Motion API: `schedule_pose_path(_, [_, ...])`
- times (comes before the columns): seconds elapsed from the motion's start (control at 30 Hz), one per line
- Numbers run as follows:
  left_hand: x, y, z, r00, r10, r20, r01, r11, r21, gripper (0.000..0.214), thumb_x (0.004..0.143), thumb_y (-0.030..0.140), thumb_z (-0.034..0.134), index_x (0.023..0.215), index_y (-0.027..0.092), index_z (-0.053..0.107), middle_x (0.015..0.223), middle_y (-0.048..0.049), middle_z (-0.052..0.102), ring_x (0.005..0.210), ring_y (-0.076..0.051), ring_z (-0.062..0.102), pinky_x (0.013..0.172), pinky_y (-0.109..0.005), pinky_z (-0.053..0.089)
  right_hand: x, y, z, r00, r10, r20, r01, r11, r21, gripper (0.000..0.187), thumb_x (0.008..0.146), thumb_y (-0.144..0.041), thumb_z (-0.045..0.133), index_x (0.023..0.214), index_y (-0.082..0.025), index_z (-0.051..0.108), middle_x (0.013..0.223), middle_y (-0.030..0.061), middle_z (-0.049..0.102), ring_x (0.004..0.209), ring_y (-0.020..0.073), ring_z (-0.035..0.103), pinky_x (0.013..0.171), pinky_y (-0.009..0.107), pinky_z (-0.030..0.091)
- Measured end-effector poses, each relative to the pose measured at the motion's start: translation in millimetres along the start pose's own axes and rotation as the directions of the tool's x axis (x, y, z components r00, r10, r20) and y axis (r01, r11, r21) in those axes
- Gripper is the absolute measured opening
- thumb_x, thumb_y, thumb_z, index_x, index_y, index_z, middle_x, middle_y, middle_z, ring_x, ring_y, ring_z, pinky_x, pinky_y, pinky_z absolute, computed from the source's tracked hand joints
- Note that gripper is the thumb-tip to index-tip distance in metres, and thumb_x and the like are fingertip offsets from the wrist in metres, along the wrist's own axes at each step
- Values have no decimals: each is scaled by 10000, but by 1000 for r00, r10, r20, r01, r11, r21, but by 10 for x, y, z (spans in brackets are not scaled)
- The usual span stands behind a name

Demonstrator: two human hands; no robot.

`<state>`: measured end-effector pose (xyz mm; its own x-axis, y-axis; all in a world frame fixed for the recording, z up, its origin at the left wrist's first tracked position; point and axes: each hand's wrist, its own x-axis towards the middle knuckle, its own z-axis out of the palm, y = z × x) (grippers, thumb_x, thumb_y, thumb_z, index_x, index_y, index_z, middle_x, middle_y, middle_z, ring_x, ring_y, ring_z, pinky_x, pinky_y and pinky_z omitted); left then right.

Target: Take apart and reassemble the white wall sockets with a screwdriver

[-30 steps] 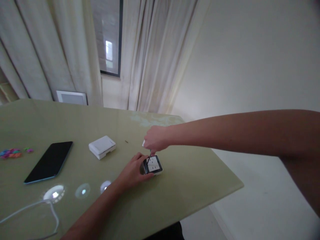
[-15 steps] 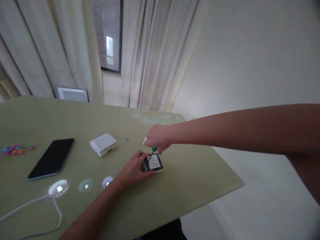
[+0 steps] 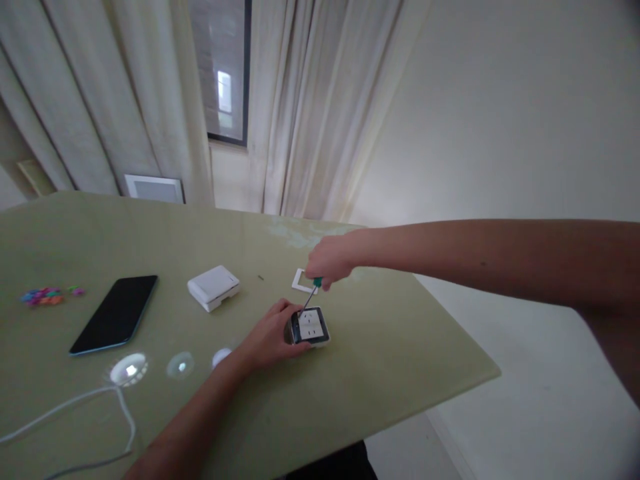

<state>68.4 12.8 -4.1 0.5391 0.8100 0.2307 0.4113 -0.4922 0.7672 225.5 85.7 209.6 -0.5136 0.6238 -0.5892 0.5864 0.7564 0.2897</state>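
My left hand [image 3: 267, 337] grips the left side of a small wall socket [image 3: 311, 327] that lies face up on the green table [image 3: 380, 360]. My right hand [image 3: 329, 261] is closed on a green-handled screwdriver [image 3: 311, 291], held above and behind the socket. The thin shaft slants down and its tip meets the socket's upper left corner. A white square frame [image 3: 301, 281] lies flat just behind my right hand, partly hidden by it.
A white switch box [image 3: 213, 287] sits left of the socket, with a tiny screw [image 3: 261, 277] near it. Farther left lie a black phone [image 3: 115, 313] and small coloured pieces [image 3: 43, 295]. A white cable [image 3: 90, 400] loops at the near left edge.
My right hand lifted up and to the right, so the green handle and shaft now show, and the white frame behind it has come into sight. The left hand stays on the socket.
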Motion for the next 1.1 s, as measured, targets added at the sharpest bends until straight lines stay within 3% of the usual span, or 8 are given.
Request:
schedule_pose_path(0.1, [-8, -10, -51, 999, 11, 31, -11, 1000, 17, 704, 745, 361, 831, 1394, 222, 594, 1289, -111, 630, 1200, -330, 638, 1074, -475, 522, 122, 229, 160, 985, 123, -123, -112, 990, 90, 335, 864, -127, 745, 1189, -207, 738, 1123, 141, 786, 1044, 303, 727, 838, 373, 490])
schedule_pose_path(0.23, [16, -2, 48, 1000, 12, 14, -13, 997, 71, 779, 774, 514, 851, 1445, 242, 564, 1435, -149, 604, 1315, -389, 574, 1158, -561, 427, 560, 259, 532, 927, 272, -258, -198, 940, 279, 311, 976, -364, 657, 1212, -170, 714, 1222, 175, 759, 1092, 301, 718, 771, 330, 500])
schedule_pose_path(0.37, [29, 2, 85, 1000, 24, 6, -24, 999, 37, 711, 750, 474, 873, 1357, 230, 594, 1329, -127, 637, 1241, -350, 600, 1099, -495, 477, 1115, 47, 803, 872, 377, -313, -203, 860, 469, 407, 999, -540, 608, 1100, -171, 749, 1164, 132, 786, 1033, 250, 731, 733, 284, 483])
schedule_pose_path(0.5, [-4, -16, -39, 999, 13, 44, -15, 999, 39, 671, 682, 399, 897, 1266, 236, 610, 1217, -88, 660, 1154, -334, 617, 1039, -485, 505, 1567, -176, 875, 828, 445, -340, -170, 778, 606, 481, 989, -605, 588, 1158, -180, 734, 1178, 117, 782, 1040, 228, 726, 724, 264, 474])
schedule_pose_path(0.67, [-7, -8, -80, 997, -4, 79, -1, 998, 64, 728, 695, 465, 906, 1317, 239, 603, 1274, -111, 656, 1194, -363, 610, 1094, -535, 457, 1868, -313, 872, 834, 444, -327, -99, 704, 704, 355, 946, -475, 672, 1164, -206, 749, 1163, 101, 794, 1034, 212, 736, 733, 242, 480])
schedule_pose_path(0.9, [-5, 9, -102, 995, 18, 103, -23, 999, 44, 674, 745, 482, 881, 1290, 193, 609, 1228, -119, 666, 1164, -350, 619, 1072, -518, 479, 1739, -335, 846, 816, 467, -342, -24, 617, 786, 268, 877, -315, 727, 1030, -102, 784, 1083, 200, 792, 986, 275, 747, 744, 286, 507])
schedule_pose_path(1.0, [-25, 15, -153, 993, -11, 116, 7, 999, 37, 670, 751, 518, 862, 1288, 206, 611, 1246, -119, 662, 1178, -353, 615, 1066, -517, 491, 1403, -312, 986, 783, 473, -405, 100, 547, 831, 246, 923, -327, 708, 1036, -127, 799, 1029, 122, 803, 946, 209, 734, 772, 253, 508])
schedule_pose_path(1.1, [-43, 35, -143, 991, -27, 127, 20, 998, 56, 716, 784, 525, 831, 1386, 238, 572, 1338, -125, 640, 1255, -364, 584, 1115, -534, 461, 973, -337, 1286, 767, 464, -443, 223, 455, 862, 339, 984, -380, 655, 1240, -184, 757, 1039, 41, 798, 707, 102, 672, 669, 207, 499])
